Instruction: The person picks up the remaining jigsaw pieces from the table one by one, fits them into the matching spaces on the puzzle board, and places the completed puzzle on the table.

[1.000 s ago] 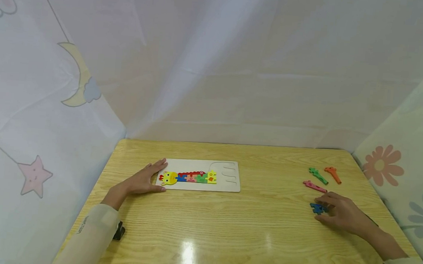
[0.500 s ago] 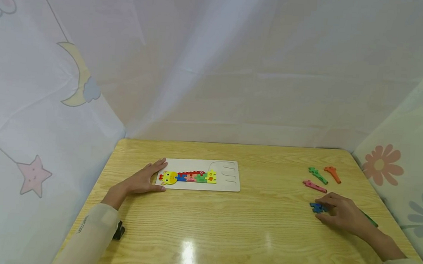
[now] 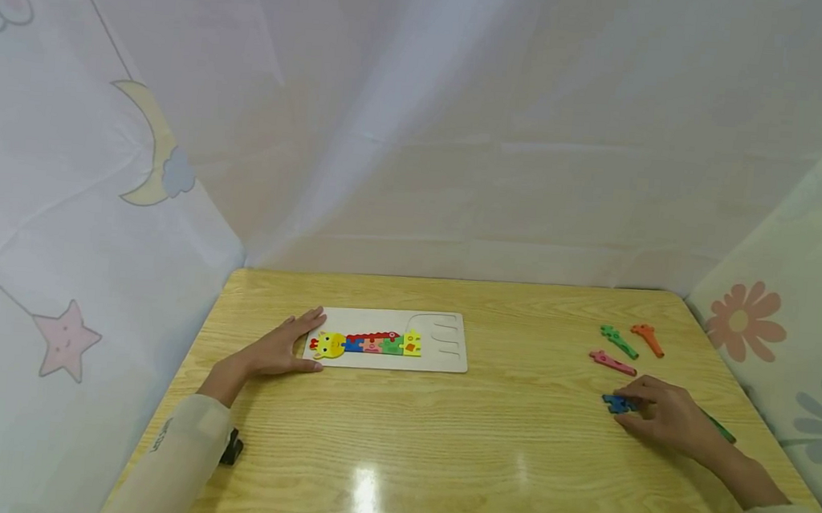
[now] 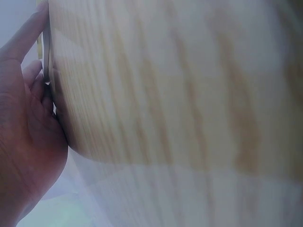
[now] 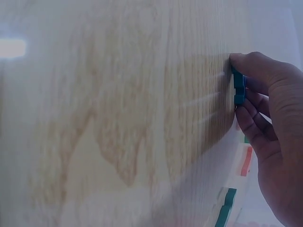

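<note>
A white puzzle board (image 3: 377,321) lies on the table, carrying a colourful giraffe of joined pieces (image 3: 371,343) with a yellow head at the left. At its left end, my left hand (image 3: 275,350) rests with thumb and fingers spread at the near and far corners. Over at the right, my right hand (image 3: 670,418) pinches a blue puzzle piece (image 3: 617,404) down at the table. The right wrist view shows this piece (image 5: 239,87) edge-on between thumb and fingers. In the left wrist view the left hand (image 4: 28,113) touches the board's edge, which is mostly hidden.
Beyond the right hand lie a pink piece (image 3: 613,363), a green piece (image 3: 619,342) and an orange piece (image 3: 648,339). A dark green piece (image 3: 720,427) is partly hidden behind that wrist. Printed fabric walls (image 3: 461,172) stand around the table (image 3: 439,452).
The right hand has shifted very slightly, showing more of the dark green piece behind the wrist. The left hand, board and loose pieces stay in place.
</note>
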A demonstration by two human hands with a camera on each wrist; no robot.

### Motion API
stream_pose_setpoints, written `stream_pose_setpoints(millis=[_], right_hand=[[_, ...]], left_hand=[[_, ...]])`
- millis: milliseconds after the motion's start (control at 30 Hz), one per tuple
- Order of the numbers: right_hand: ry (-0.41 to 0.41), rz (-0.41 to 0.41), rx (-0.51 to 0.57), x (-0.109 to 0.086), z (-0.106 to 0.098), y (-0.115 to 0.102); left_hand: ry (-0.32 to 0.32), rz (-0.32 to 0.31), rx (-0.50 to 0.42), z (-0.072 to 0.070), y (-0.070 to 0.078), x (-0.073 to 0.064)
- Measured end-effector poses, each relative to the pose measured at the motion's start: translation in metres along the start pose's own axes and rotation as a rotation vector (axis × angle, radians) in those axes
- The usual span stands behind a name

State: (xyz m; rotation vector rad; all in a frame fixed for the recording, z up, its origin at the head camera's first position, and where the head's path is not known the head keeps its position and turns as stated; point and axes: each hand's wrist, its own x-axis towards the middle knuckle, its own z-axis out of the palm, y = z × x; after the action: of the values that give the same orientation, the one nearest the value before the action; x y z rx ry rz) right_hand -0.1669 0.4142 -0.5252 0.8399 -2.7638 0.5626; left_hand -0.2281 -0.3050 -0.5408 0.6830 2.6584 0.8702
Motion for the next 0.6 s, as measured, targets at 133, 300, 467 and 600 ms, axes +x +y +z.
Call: stream_pose_setpoints(millis=[133, 300, 467, 600], right_hand=[[0.019, -0.031, 0.015, 0.001, 0.002, 0.001], [0.042, -0.079, -0.004, 0.003, 0.004, 0.000], [0.059, -0.118, -0.002, 0.007, 0.005, 0.001], [0.075, -0.149, 0.021, 0.012, 0.005, 0.000]], left_hand=[[-0.001, 0.003, 0.003, 0.000, 0.000, 0.000], [-0.001, 0.010, 0.010, 0.000, 0.000, 0.000], [0.004, 0.014, 0.012, 0.000, 0.001, 0.000], [0.002, 0.008, 0.014, -0.001, 0.002, 0.000]])
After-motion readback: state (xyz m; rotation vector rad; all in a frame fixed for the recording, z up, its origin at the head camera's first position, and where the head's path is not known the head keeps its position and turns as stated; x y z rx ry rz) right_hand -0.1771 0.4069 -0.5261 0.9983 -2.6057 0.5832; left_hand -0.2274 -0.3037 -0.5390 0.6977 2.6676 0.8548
